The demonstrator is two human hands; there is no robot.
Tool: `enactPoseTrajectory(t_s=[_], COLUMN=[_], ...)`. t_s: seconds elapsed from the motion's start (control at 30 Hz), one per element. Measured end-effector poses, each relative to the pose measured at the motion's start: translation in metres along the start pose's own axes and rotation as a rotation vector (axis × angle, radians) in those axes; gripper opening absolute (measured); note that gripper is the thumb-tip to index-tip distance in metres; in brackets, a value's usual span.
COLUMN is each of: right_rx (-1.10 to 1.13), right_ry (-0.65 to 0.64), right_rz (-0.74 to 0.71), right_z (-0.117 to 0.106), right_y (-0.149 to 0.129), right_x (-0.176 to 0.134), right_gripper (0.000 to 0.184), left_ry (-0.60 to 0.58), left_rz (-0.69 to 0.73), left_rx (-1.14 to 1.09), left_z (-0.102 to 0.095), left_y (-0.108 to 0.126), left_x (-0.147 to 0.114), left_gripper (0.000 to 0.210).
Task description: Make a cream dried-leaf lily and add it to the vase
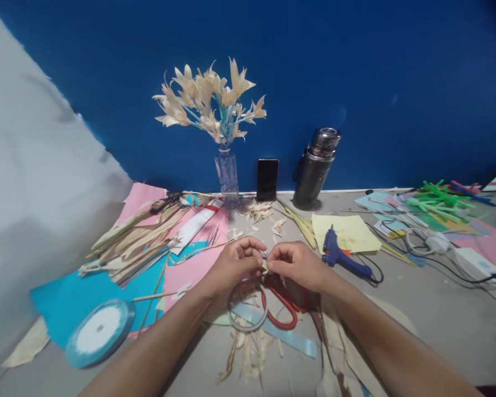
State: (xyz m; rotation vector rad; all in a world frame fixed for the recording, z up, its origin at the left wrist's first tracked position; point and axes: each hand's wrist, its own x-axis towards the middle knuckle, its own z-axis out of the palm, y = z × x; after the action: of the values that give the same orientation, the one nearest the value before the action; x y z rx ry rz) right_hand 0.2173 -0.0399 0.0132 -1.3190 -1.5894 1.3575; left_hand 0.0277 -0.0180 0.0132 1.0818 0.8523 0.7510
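Observation:
My left hand (244, 259) and my right hand (295, 263) meet over the middle of the table, fingertips almost touching. Both are closed in a pinch around a small item with a shiny grey spot (265, 256); what it is I cannot make out. Just below the hands lie scissors with red handles (284, 325), their blades mostly hidden. A pale ring (248, 329) sits beside them, partly over a strip of light blue ribbon (291, 337). Scraps of dried husk (248, 358) are scattered near the ribbon.
Behind stand a vase (228, 176) of husk flowers (209, 96), a phone (267, 179) and a thermos (316, 171). Left are dried husks (126, 242), coloured paper (74, 292) and a ribbon spool (101, 333). Right are a blue glue gun (343, 258), cables and green pipe cleaners (438, 203).

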Motion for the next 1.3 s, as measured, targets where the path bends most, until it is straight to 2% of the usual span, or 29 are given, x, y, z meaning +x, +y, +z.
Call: enactPoseTrajectory(t_s=[0.23, 0.33, 0.47, 0.6, 0.7, 0.77, 0.83, 0.93, 0.97, 1.03, 1.1, 1.2, 1.3], right_rx=[0.267, 0.334, 0.481, 0.569, 0.547, 0.433, 0.176, -0.443, -0.661, -1.015, -1.254, -1.429, -1.481], right_ry=[-0.082, 0.034, 0.191, 0.205, 0.208, 0.208, 0.262, 0.508, 0.526, 0.420, 0.274, 0.160, 0.146], right_rz=[0.018, 0.021, 0.024, 0.022, -0.006, -0.019, -0.060, -0.165, -0.145, -0.094, -0.086, -0.133, -0.159], right_z=[0.004, 0.008, 0.015, 0.023, 0.025, 0.017, 0.000, -0.032, -0.040, -0.049, -0.048, -0.040, -0.035], right_y=[0.009, 0.011, 0.013, 0.015, 0.015, 0.012, 0.008, 0.000, -0.002, -0.004, -0.003, 0.003, 0.008], right_x=[0.001, 0.003, 0.006, 0.007, 0.005, 0.005, 0.006, 0.015, 0.020, 0.030, 0.041, 0.053, 0.060], right_gripper=[0.022, 0.025, 0.031, 0.031, 0.029, 0.028, 0.026, 0.019, 0.020, 0.021, 0.022, 0.022, 0.026], left_ry=[0.010, 0.032, -0.004, 0.037, 0.053, 0.059, 0.080, 0.124, 0.133, 0.140, 0.136, 0.135, 0.149], left_rz=[-0.046, -0.028, -0.015, -0.050, -0.030, -0.029, -0.038, -0.022, -0.012, -0.001, -0.009, -0.007, -0.002], left_rx=[-0.106, -0.146, -0.186, -0.209, -0.238, -0.258, -0.285, -0.317, -0.325, -0.331, -0.321, -0.304, -0.304], left_z=[0.003, 0.003, 0.005, 0.009, 0.010, 0.009, 0.009, 0.006, 0.006, 0.004, 0.003, 0.003, 0.003], left_y=[0.002, -0.003, -0.016, -0.022, -0.020, -0.018, -0.016, -0.015, -0.016, -0.017, -0.019, -0.021, -0.022], left_x=[-0.005, -0.002, 0.005, 0.007, 0.006, 0.005, 0.005, 0.007, 0.008, 0.009, 0.010, 0.011, 0.012], left_gripper=[0.030, 0.032, 0.030, 0.030, 0.029, 0.028, 0.028, 0.026, 0.025, 0.023, 0.023, 0.023, 0.023])
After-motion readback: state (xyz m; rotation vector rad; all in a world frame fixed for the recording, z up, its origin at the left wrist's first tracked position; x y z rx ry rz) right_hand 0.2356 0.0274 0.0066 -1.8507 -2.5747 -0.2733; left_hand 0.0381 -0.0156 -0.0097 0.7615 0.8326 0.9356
